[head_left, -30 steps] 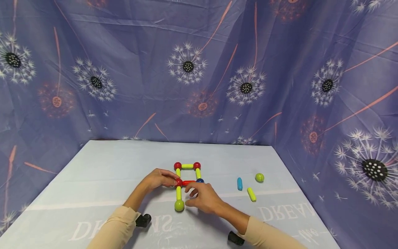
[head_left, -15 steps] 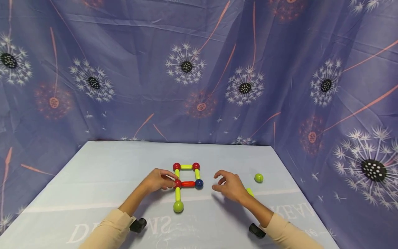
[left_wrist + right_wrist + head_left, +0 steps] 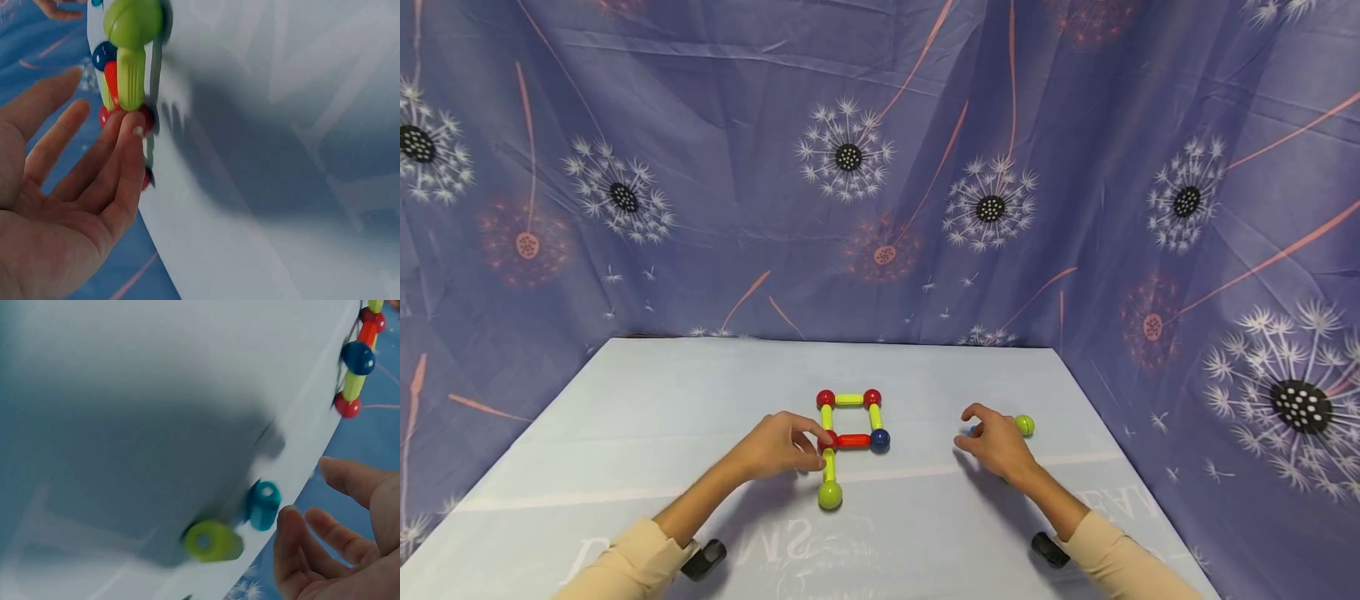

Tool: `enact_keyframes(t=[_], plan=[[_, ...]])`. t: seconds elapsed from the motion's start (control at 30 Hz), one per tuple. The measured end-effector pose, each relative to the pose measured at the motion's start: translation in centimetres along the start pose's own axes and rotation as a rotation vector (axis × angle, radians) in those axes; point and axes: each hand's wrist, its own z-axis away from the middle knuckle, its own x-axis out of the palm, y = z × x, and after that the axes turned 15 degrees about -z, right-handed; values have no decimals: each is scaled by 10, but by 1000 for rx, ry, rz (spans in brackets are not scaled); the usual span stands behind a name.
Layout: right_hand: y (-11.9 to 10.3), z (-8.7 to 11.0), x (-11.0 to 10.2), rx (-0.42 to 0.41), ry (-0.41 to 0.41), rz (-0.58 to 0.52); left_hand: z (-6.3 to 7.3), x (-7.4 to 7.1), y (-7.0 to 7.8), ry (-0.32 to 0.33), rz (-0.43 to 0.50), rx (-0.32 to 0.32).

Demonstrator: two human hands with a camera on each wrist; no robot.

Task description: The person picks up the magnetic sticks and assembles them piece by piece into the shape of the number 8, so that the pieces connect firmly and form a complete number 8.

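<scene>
My left hand (image 3: pixel 781 446) is at the near-left corner of a square of magnetic rods and balls, its fingertips over or against a red ball (image 3: pixel 149 119). Its fingers are relaxed, the thumb apart. The square has red balls (image 3: pixel 872 397), a blue ball (image 3: pixel 880 441), yellow-green rods (image 3: pixel 849 400) and a red rod (image 3: pixel 853 441). A further yellow-green rod (image 3: pixel 131 78) runs toward me to a green ball (image 3: pixel 830 496). On the right, my right hand (image 3: pixel 1000 446) hovers with parted fingers by a blue rod (image 3: pixel 265 505), holding nothing. A loose yellow-green rod (image 3: pixel 214 541) lies next to it.
A loose green ball (image 3: pixel 1025 425) lies just beyond my right hand. The white-covered table (image 3: pixel 715 367) is bounded at the back and right by a purple dandelion-print curtain (image 3: pixel 737 167). Black wrist devices (image 3: pixel 703 559) sit under both sleeves.
My right hand has moved right, away from the square to the loose rods, and now mostly covers them. My left hand has shifted slightly, its thumb and fingers loosening around the red ball.
</scene>
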Motion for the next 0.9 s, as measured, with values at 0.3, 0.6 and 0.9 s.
enact_keyframes(t=[0.3,0.6,0.9], plan=[[12,3,-5,5,23,45,10,13,10,-92,-28,98],[15,3,1,9,29,82,14,18,13,-78,-14,125],[18,4,6,-15,51,83,12,22,12,-65,-10,100]])
